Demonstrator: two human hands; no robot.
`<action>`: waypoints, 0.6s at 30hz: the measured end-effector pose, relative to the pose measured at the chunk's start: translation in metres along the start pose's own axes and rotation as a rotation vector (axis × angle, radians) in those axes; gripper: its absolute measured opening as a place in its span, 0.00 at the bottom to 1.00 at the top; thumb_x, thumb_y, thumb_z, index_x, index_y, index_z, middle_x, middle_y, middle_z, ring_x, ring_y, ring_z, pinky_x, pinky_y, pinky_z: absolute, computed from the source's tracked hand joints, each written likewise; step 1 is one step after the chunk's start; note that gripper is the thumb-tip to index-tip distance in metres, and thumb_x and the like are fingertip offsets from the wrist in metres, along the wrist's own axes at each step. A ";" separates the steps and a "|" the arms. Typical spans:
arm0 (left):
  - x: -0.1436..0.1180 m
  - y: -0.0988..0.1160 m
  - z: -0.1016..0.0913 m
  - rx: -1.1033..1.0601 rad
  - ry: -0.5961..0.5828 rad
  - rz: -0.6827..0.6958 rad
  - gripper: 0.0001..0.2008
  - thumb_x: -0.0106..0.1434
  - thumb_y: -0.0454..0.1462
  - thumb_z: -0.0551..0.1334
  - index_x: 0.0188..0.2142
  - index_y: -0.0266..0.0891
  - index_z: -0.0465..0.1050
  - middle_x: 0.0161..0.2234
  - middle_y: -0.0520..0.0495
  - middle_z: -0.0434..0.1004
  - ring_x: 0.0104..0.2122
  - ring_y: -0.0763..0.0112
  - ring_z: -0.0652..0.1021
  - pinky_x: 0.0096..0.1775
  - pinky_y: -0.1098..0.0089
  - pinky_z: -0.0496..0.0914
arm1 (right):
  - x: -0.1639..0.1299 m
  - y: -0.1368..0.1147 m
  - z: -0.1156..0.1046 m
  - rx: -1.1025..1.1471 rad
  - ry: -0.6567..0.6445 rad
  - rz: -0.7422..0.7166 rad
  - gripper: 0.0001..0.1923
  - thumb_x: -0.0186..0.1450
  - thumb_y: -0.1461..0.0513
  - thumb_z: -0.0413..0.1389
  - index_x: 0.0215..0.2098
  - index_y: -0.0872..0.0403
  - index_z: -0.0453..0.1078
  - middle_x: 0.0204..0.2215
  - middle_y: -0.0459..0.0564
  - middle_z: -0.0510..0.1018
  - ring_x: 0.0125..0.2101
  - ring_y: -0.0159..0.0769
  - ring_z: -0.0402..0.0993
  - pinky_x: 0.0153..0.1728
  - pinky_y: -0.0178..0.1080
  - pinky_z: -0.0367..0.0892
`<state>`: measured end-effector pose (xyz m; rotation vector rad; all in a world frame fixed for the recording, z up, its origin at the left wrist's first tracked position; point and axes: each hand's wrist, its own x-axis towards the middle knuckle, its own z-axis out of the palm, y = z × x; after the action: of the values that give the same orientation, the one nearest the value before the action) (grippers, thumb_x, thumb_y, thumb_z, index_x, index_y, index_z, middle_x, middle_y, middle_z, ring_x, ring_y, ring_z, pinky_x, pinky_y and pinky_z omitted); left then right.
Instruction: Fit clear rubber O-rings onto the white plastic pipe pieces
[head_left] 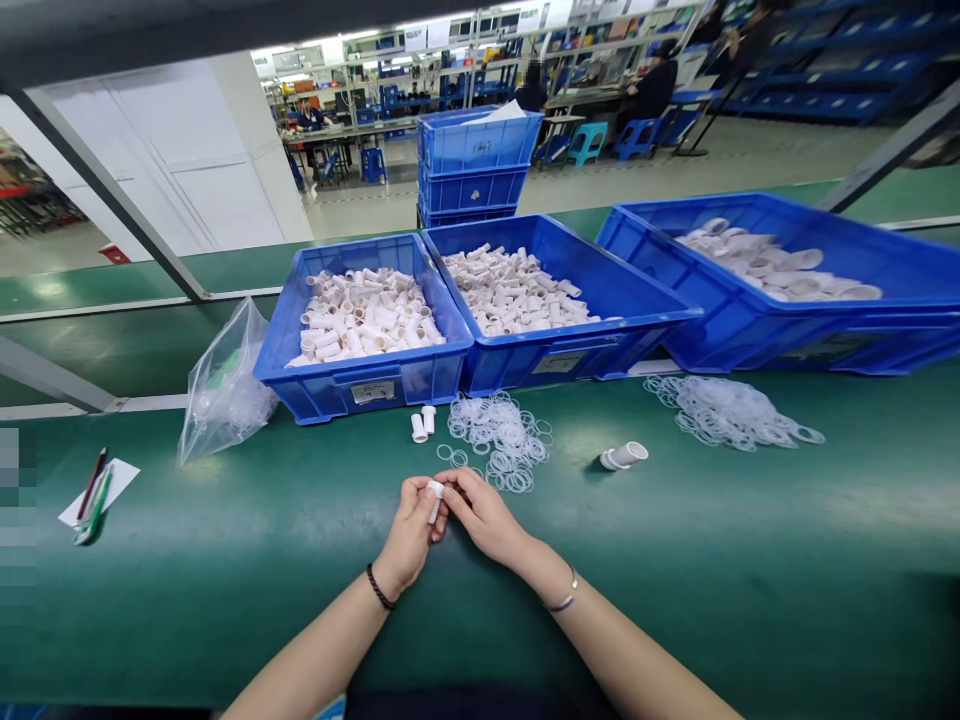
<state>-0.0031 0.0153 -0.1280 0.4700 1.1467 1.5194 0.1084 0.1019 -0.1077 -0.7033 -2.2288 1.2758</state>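
Note:
My left hand is closed around a small white plastic pipe fitting held upright above the green table. The fingers of my right hand are pinched at the fitting's top end; whether a ring is between them is too small to make out. Just beyond my hands lies a pile of clear rings, with a few loose ones at its near left. Two white fittings stand close together left of that pile. A larger white fitting lies on its side to the right.
Blue bins of white fittings line the back: a left bin, a middle bin and a right bin. Larger rings lie at right. A clear plastic bag, a green cutter and a dark pen are at left.

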 end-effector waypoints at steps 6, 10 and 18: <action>-0.004 0.023 -0.006 0.290 -0.054 0.126 0.26 0.64 0.54 0.54 0.53 0.42 0.53 0.34 0.49 0.69 0.27 0.72 0.70 0.30 0.70 0.65 | -0.002 0.001 -0.004 0.429 -0.012 0.085 0.14 0.66 0.50 0.53 0.41 0.51 0.67 0.34 0.48 0.71 0.30 0.34 0.72 0.34 0.38 0.70; 0.011 0.116 -0.010 0.766 0.120 0.569 0.17 0.65 0.47 0.56 0.50 0.41 0.64 0.46 0.41 0.69 0.44 0.63 0.71 0.45 0.64 0.66 | -0.001 0.013 -0.005 0.762 0.086 0.223 0.17 0.64 0.48 0.54 0.42 0.49 0.63 0.32 0.46 0.72 0.32 0.35 0.72 0.33 0.38 0.69; 0.154 0.263 -0.009 1.632 -0.087 0.428 0.36 0.49 0.52 0.64 0.55 0.37 0.67 0.54 0.35 0.67 0.57 0.45 0.65 0.58 0.52 0.57 | 0.004 0.051 -0.004 0.270 0.159 0.069 0.15 0.61 0.48 0.53 0.34 0.51 0.67 0.25 0.46 0.71 0.23 0.34 0.70 0.23 0.35 0.67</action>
<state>-0.1941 0.1763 0.0473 1.8995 2.1255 0.5088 0.1176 0.1293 -0.1504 -0.7535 -1.8761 1.4654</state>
